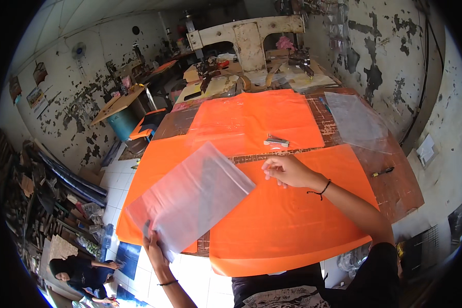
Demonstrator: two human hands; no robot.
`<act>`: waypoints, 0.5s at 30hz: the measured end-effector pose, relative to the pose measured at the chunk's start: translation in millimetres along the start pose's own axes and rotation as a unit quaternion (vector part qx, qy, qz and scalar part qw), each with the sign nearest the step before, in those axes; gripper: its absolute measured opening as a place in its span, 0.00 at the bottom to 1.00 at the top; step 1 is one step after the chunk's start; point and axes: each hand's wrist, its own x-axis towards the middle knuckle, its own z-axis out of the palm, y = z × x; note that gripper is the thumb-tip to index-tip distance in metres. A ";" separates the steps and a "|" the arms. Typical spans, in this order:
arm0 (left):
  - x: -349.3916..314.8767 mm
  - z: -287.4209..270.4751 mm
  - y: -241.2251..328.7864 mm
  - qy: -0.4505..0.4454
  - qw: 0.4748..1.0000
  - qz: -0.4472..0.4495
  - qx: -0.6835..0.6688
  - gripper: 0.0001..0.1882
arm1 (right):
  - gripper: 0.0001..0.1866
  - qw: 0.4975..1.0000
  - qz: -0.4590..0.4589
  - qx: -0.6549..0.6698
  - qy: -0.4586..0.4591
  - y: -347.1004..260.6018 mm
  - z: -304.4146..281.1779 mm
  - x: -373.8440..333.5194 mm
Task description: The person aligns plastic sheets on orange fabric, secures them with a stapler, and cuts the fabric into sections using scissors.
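My left hand (155, 247) grips the lower left corner of a clear plastic sheet (195, 192), which tilts up over the orange material. Something small and dark shows by the left fingers, too unclear to name. My right hand (284, 171) hovers over the near right orange sheet (292, 220), its fingers loosely curled and apart, with nothing visible in them. Beyond it, a small metal clip-like object (276, 140) lies at the near edge of the far orange sheet (282, 113), which clear plastic partly covers. Another orange sheet (161, 154) lies on the left.
The worn brown table (400, 177) carries more clear plastic (357, 120) and a yellow-and-black cutter (383, 172) at right. A large pale machine frame (249, 43) stands at the back. Another person (82, 274) sits low at the left, beside stacked scraps (41, 205).
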 end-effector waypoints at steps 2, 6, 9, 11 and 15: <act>-28.4 15.7 4.1 0.041 0.998 0.034 -0.041 0.20 | 0.14 1.000 -0.016 -0.019 0.012 15.8 -12.8 -14.1; -62.4 28.4 6.6 0.114 0.989 0.046 -0.085 0.23 | 0.16 0.997 0.062 -0.025 -0.029 15.6 -13.3 -28.5; -88.0 74.8 17.5 0.154 0.982 0.042 -0.104 0.23 | 0.23 0.994 0.062 0.040 -0.087 3.7 3.0 -46.2; -111.3 115.3 19.0 0.083 0.991 0.058 -0.084 0.28 | 0.24 0.986 0.028 0.145 -0.081 3.5 16.9 -48.7; -173.1 162.7 -11.9 -0.002 0.979 -0.073 -0.190 0.30 | 0.27 0.964 -0.037 0.246 0.093 -16.4 19.7 -59.7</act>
